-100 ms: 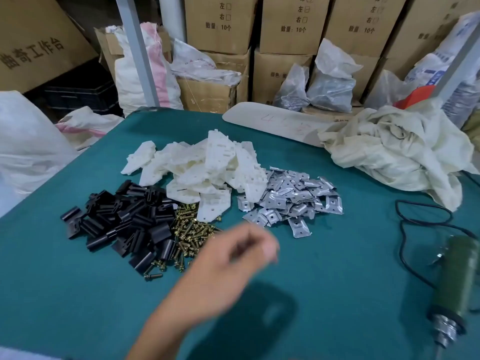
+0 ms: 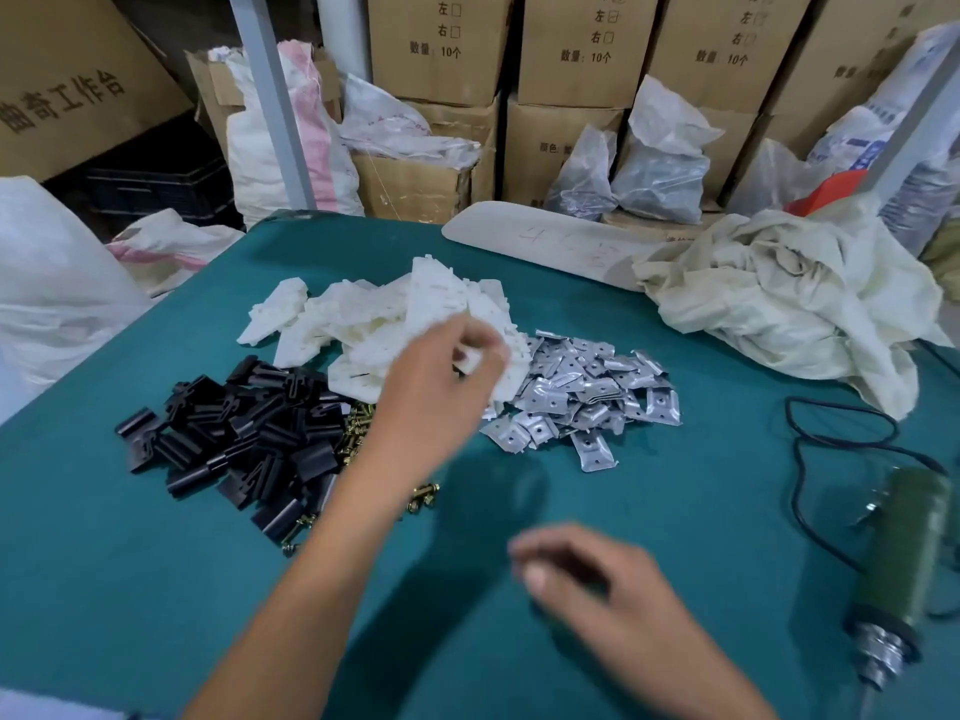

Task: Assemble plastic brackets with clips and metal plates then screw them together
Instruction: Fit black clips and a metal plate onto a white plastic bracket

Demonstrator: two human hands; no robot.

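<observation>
Touching down with blurred fingertips (image 2: 462,337) of the left hand (image 2: 441,392) on a white piece at the near-right edge of the plastic brackets (image 2: 384,330); looks like a pinch, yet cannot tell through the smear whether closed on it or merely resting there. Was hovering short of every heap a moment ago, over bare table; has since crossed above the screws (image 2: 423,498) and landed on the brackets. Has also brought the right hand (image 2: 587,579) into view, nearer the body than the left fingertips, loosely curled over the green table (image 2: 156,589) and holding nothing visible. Reads as the very start of an assembly: first bracket being chosen, nothing joined yet. Just left of the left wrist, black clips (image 2: 244,433); just right of the fingertips, touching the bracket heap, metal plates (image 2: 582,392); well to the right of the right hand, electric screwdriver (image 2: 904,563) lying untouched with its cord. Beyond the fingertips, past the table's far edge: stacked cardboard cartons (image 2: 587,49), closed, contents hidden; clear plastic bags (image 2: 660,158) bunched around something greyish, too dim to name; an open carton (image 2: 415,189) topped with crumpled bags; a full woven sack (image 2: 291,132), contents unseen.
</observation>
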